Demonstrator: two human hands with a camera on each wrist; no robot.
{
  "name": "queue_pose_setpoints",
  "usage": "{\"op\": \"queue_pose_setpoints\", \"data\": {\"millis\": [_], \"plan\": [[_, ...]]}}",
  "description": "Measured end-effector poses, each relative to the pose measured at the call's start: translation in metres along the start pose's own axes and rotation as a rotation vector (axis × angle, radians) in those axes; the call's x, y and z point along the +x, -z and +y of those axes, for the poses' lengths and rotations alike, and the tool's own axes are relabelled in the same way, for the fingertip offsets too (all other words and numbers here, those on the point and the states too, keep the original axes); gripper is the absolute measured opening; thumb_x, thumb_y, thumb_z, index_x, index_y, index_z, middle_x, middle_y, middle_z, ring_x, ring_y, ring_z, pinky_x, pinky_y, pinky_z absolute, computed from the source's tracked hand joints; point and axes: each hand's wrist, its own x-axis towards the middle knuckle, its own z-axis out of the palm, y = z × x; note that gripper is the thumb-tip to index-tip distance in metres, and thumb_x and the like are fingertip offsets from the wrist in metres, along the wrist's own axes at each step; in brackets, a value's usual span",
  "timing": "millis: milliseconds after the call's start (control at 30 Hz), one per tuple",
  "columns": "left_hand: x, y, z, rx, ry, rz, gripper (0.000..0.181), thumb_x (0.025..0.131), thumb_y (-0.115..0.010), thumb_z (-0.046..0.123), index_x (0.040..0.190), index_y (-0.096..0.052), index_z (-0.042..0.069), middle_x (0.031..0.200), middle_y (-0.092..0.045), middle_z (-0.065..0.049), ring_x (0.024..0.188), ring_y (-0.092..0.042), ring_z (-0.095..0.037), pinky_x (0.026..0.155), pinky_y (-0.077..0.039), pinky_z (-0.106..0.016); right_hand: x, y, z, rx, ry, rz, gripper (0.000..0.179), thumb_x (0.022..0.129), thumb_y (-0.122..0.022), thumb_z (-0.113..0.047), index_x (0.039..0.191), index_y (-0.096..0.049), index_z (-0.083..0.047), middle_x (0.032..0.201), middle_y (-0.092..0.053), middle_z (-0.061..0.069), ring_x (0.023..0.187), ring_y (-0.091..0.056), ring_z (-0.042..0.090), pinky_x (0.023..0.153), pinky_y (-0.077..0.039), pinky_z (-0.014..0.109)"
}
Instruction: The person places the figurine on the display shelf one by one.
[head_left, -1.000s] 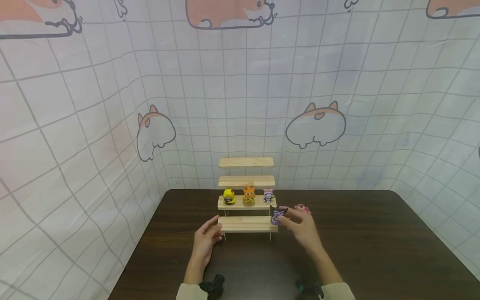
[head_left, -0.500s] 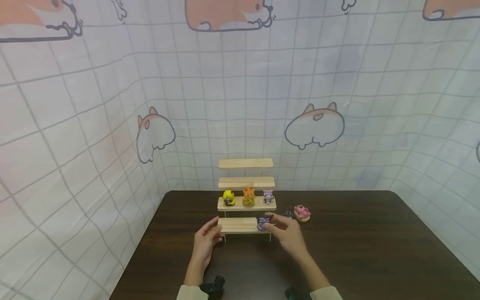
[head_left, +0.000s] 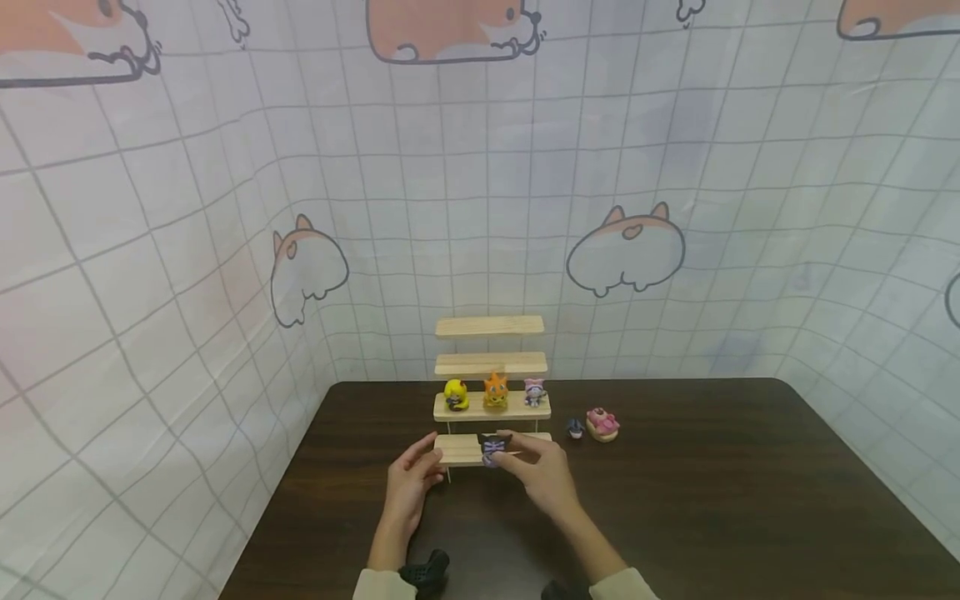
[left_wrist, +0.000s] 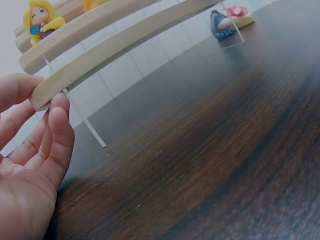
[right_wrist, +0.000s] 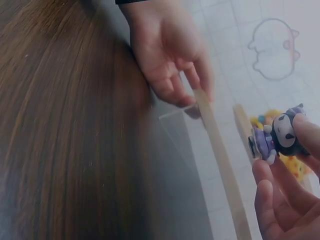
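Observation:
My left hand (head_left: 408,479) pinches the left end of the lowest board of a tiered wooden display shelf (head_left: 457,450); in the left wrist view, fingertips lie under that board (left_wrist: 125,44). Over the same board, near its middle, my right hand (head_left: 551,479) holds a small figurine (head_left: 492,450) between thumb and fingers. The right wrist view shows the figurine's black hood, white face and purple dress (right_wrist: 264,142). In that view a gap shows between its base and the lowest board (right_wrist: 222,155). On the tier behind stand a yellow-haired figurine (head_left: 456,395), an orange one (head_left: 496,392) and a pink-and-lilac one (head_left: 535,392).
Right of the shelf, a dark blue figurine (head_left: 575,429) and a pink one on a pale base (head_left: 602,425) stand on the dark wooden table (head_left: 712,483). Two upper boards (head_left: 491,363) rise behind. A white gridded curtain (head_left: 450,183) closes the back and sides.
My right hand has carried the black-and-purple figurine leftward from the lowest board's right end to near its middle. The dark blue and pink figurines are uncovered. My left hand stays at the board's end.

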Motion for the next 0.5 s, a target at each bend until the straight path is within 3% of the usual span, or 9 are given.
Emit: {"op": "queue_pose_setpoints", "data": {"millis": [267, 500], "plan": [[0.001, 0.003, 0.0, 0.011, -0.003, -0.002, 0.05, 0.097, -0.071, 0.019, 0.143, -0.058, 0.002, 0.105, -0.069, -0.003, 0.078, -0.066, -0.01, 0.071, -0.057, -0.024, 0.01, -0.019, -0.01, -0.061, 0.043, -0.064, 0.039, 0.087, -0.082, -0.031, 0.122, -0.076, -0.013, 0.108, -0.078, 0.011, 0.09, -0.074, 0.024, 0.064, -0.053, 0.025], [0.001, 0.001, 0.0, -0.008, 0.013, 0.001, 0.048, 0.098, -0.07, 0.017, 0.142, -0.059, 0.003, 0.102, -0.07, 0.0, 0.078, -0.067, -0.01, 0.071, -0.058, -0.024, 0.023, -0.031, -0.006, -0.086, 0.036, -0.055, 0.036, 0.087, -0.082, -0.029, 0.121, -0.077, -0.015, 0.107, -0.078, 0.011, 0.092, -0.076, 0.026, 0.066, -0.056, 0.027]]}}
